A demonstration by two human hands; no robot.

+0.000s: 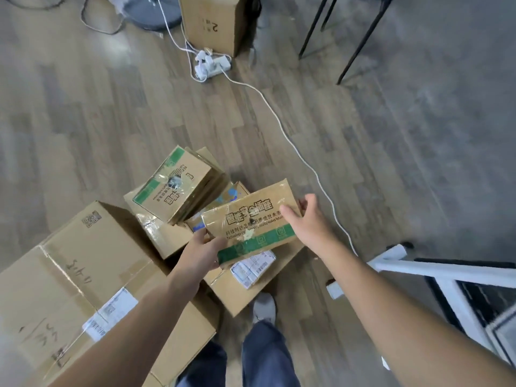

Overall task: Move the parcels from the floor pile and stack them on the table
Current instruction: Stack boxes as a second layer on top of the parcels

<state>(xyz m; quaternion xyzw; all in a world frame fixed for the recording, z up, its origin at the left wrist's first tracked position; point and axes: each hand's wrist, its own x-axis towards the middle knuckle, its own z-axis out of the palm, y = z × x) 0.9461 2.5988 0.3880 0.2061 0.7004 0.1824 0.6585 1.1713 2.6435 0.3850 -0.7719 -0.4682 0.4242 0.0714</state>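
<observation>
A flat cardboard parcel with a green stripe [251, 222] is tilted up above the floor pile. My left hand [201, 254] grips its near left corner. My right hand [307, 216] holds its right end, thumb on top and fingers behind the edge. Under it lies a brown parcel with a white label [245, 286]. Another green-striped parcel [173, 185] leans on the pile behind. A large cardboard box [83, 275] stands at the left. The table's white frame [446, 270] shows at the lower right.
A white cable [296, 152] runs across the wooden floor from a power strip [212, 65] at the top. A tall cardboard box [215, 23] stands behind it. Black chair legs [360, 43] are at the top right. My legs and shoe [264, 308] are below.
</observation>
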